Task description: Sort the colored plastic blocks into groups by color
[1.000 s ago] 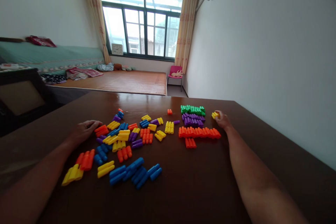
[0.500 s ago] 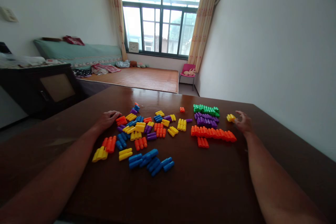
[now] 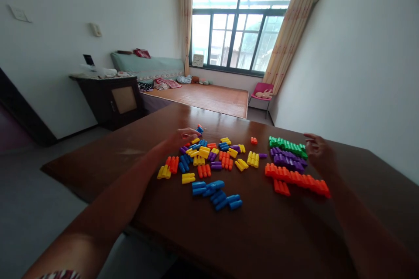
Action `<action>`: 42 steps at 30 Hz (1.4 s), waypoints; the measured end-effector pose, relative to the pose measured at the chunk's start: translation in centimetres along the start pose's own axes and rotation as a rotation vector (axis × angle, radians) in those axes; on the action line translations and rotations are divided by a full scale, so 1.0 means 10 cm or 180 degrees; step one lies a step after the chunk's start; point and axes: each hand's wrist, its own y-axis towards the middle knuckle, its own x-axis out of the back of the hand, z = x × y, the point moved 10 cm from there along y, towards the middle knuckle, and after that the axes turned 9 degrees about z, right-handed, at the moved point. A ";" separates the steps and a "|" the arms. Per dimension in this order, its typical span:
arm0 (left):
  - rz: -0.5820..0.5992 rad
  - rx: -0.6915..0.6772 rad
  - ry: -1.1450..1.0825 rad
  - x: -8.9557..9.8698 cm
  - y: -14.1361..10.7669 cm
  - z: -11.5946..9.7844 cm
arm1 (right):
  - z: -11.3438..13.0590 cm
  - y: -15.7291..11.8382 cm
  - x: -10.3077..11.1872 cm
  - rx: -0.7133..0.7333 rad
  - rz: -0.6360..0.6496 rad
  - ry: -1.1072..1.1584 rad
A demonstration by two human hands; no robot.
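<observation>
My left hand (image 3: 185, 136) reaches over the far left edge of a mixed pile of coloured plastic pieces, its fingers near a yellow piece (image 3: 195, 141); whether it grips anything is hidden. At the right, my right hand (image 3: 314, 147) is raised with fingers apart and nothing visible in it, beside the ends of a green row (image 3: 288, 144) and a purple row (image 3: 288, 160). Nearer me lies a long orange row (image 3: 296, 177), with a short orange piece (image 3: 281, 187) below it. Several blue pieces (image 3: 214, 188) lie at the front of the pile.
The brown table (image 3: 262, 235) has its left corner and front edge in view. A yellow piece (image 3: 253, 159) and a small orange piece (image 3: 254, 140) lie between pile and rows. Beyond are a bed (image 3: 212, 98), a pink chair (image 3: 262, 90) and a dark cabinet (image 3: 121, 100).
The view has swung left. My left hand has moved over the pile's far left part. My right hand has moved to the green and purple rows, and the yellow piece near it is no longer visible.
</observation>
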 end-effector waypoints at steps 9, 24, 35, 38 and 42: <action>0.0516 -0.0702 -0.0110 -0.51 0.07 -0.45 | 1.79 -0.56 -0.93 0.0943 0.1218 0.0961; 0.0671 -0.0963 -0.1076 -0.89 0.07 -0.74 | 2.22 -1.05 -1.77 -0.0227 0.2461 0.3184; 0.0711 -0.0895 -0.0817 -0.92 0.09 -0.73 | 2.01 -1.03 -1.75 -0.0693 0.2272 0.3134; 0.0797 -0.0624 -0.0826 -0.97 0.09 -0.67 | 2.02 -1.02 -1.75 -0.0602 0.2273 0.3281; 0.0957 -0.0605 -0.0826 -0.99 0.08 -0.71 | 2.15 -1.00 -1.63 -0.0047 0.2191 0.2770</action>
